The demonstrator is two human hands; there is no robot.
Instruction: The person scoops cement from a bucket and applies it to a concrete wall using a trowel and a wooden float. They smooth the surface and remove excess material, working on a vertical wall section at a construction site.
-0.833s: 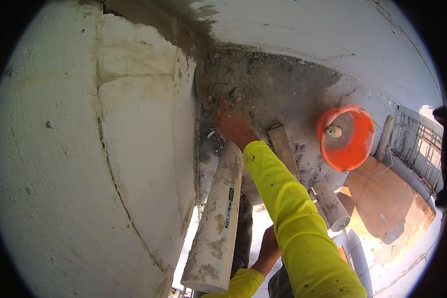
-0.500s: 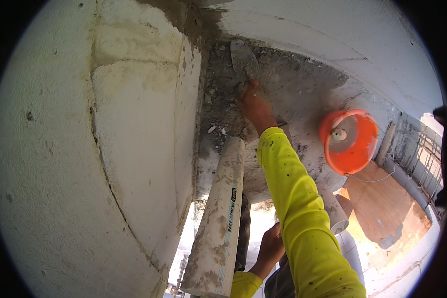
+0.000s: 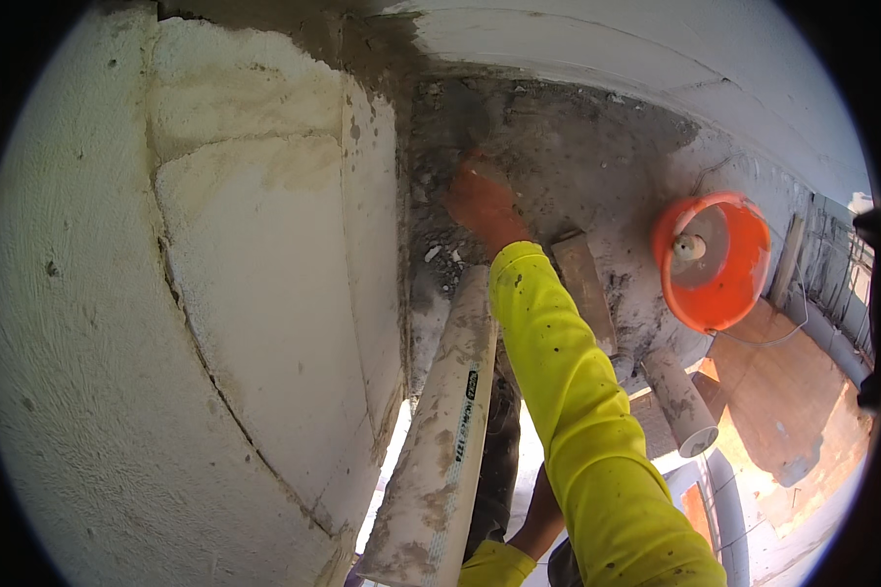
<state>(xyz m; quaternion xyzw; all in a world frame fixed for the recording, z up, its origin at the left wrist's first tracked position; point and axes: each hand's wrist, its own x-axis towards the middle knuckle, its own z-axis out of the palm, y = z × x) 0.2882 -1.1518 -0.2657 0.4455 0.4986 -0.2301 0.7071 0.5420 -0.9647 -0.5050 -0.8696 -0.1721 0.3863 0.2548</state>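
Observation:
My right hand (image 3: 485,202), at the end of a bright yellow sleeve, is closed over the rough grey mortar surface (image 3: 578,137) in the corner. It grips a trowel (image 3: 465,110), whose blade shows only as a dark, blurred shape beyond the knuckles. Below this hand, white chips and loose crumbs lie on the mortar. My left hand (image 3: 544,511) is low down, mostly behind my right forearm, with its fingers hidden. Between the left wall and my right arm stands a mortar-stained plastic pipe (image 3: 439,430).
A pale plastered wall (image 3: 255,264) fills the left side, with a long crack. An orange bucket (image 3: 672,293) with a wire handle sits at the right, holding grey material and a pale round object. Nearby are a short pipe (image 3: 677,401), a narrow board (image 3: 582,284) and a wooden sheet (image 3: 778,391).
My right hand has come slightly down and left, and the trowel blade has turned dark and blurred. My left hand has slipped further behind my right arm. The whole view has shifted a little.

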